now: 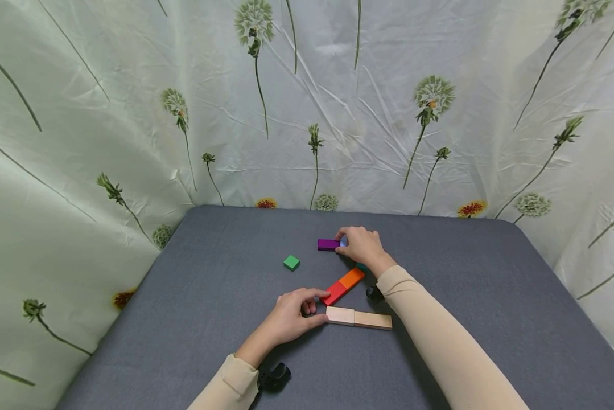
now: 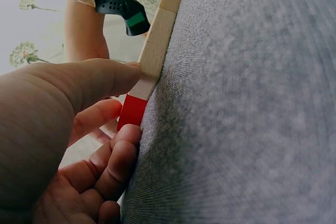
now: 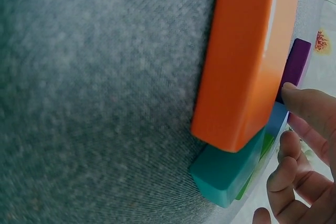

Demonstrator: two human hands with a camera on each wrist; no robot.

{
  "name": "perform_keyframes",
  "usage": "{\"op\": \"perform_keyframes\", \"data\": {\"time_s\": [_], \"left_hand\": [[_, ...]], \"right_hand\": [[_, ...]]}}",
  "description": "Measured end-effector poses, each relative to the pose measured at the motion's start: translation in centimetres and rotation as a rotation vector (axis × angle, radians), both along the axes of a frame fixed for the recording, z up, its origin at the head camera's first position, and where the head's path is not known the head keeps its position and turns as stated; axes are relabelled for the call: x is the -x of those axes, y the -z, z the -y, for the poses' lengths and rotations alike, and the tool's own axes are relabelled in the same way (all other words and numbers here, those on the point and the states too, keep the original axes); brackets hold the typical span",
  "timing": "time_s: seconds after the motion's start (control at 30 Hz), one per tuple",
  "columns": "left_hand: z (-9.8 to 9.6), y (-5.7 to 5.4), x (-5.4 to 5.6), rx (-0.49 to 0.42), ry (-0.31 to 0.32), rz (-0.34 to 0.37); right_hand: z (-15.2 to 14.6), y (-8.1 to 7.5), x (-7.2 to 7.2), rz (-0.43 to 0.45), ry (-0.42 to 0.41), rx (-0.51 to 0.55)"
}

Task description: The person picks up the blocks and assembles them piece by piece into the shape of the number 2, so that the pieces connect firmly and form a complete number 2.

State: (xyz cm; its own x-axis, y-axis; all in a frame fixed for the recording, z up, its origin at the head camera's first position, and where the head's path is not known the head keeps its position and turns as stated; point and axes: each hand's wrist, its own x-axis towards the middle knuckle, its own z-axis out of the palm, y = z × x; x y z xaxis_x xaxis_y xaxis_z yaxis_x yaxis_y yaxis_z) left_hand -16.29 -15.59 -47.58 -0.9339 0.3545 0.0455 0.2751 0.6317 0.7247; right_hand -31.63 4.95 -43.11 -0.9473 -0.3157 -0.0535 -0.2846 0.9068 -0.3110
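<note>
My left hand [image 1: 295, 316] rests at the left ends of two block rows. Its thumb touches a pale wooden block [image 1: 340, 315] and its index finger reaches the red block [image 1: 333, 293]; the other fingers bend inward. A second wooden block [image 1: 373, 320] continues the lower row, and an orange block [image 1: 351, 278] extends the red one diagonally. Farther back, my right hand [image 1: 362, 247] pinches a blue block [image 3: 276, 119] between thumb and index finger, against the end of a purple block [image 1: 328, 245]. That hand mostly hides the blue block in the head view.
A green block [image 1: 291, 262] lies apart, left of the rows. Beyond the orange block's end sit a teal block [image 3: 226, 174] and a light green one [image 3: 255, 166], partly hidden. The grey table [image 1: 209, 285] ends at a flowered curtain [image 1: 296, 102].
</note>
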Motion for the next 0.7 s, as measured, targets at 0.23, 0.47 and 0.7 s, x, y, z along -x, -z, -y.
{"op": "perform_keyframes", "data": {"time_s": [0.23, 0.47, 0.7], "left_hand": [[-0.02, 0.02, -0.05, -0.004, 0.002, -0.004], [0.01, 0.07, 0.01, -0.003, 0.004, -0.006], [-0.01, 0.10, 0.03, 0.003, 0.002, -0.007]], "right_hand": [[-0.03, 0.05, -0.08, -0.013, -0.009, -0.009], [-0.02, 0.10, 0.00, -0.013, -0.012, -0.008], [0.02, 0.15, 0.07, -0.013, -0.008, -0.006]]}}
